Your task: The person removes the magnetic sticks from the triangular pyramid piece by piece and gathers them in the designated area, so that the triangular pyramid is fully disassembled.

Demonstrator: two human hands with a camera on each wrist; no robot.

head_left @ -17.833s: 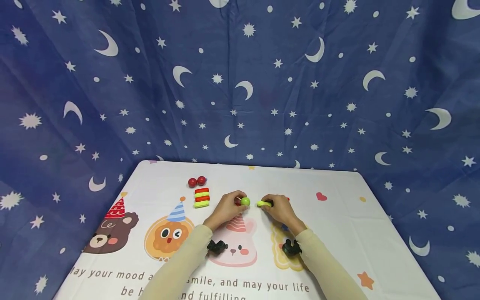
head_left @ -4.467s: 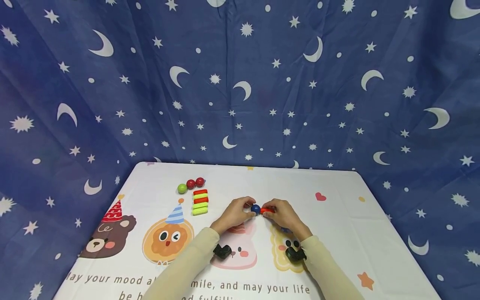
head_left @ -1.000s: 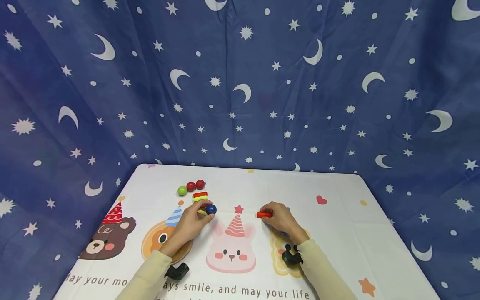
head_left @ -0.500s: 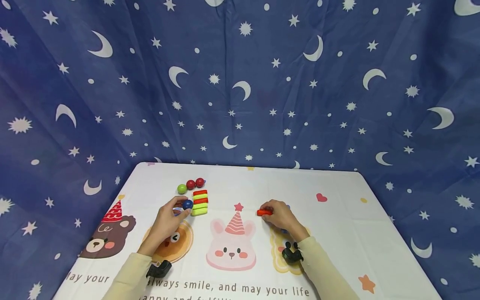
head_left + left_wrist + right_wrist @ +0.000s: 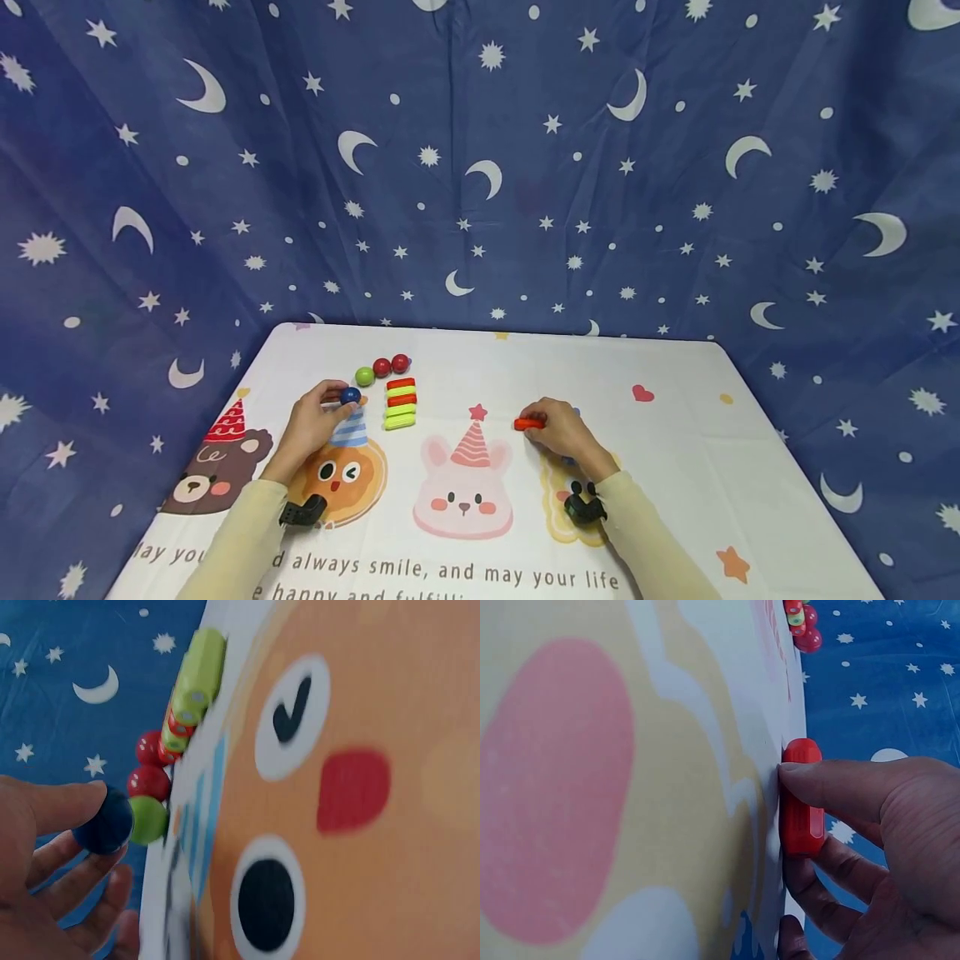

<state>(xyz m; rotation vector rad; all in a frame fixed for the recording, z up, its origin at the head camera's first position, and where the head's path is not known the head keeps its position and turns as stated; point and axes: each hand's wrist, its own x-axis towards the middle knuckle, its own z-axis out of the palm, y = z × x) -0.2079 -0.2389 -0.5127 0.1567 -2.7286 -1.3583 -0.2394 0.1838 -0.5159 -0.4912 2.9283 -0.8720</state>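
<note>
Backdrop: blue cloth [image 5: 480, 167] with white moons and stars, hanging behind and around my table.
Table: white cartoon-print cover [image 5: 675, 467]; bear, round orange face and rabbit printed along its near half.
My left hand [image 5: 313, 427]: near the left edge, fingers and thumb pinching the blue ball.
My right hand [image 5: 558, 433]: right of the table's centre, thumb and fingers gripping the red bar.
Bar stack [image 5: 401, 403]: red and green bars side by side, toward the far-left corner.
Red bar [image 5: 528, 424]: in my right hand, against the cover.
Blue ball [image 5: 349, 396]: in my left hand, just beside the green ball.
Ball row: green ball [image 5: 364, 377], then two red balls [image 5: 392, 365], just beyond the stack.
</note>
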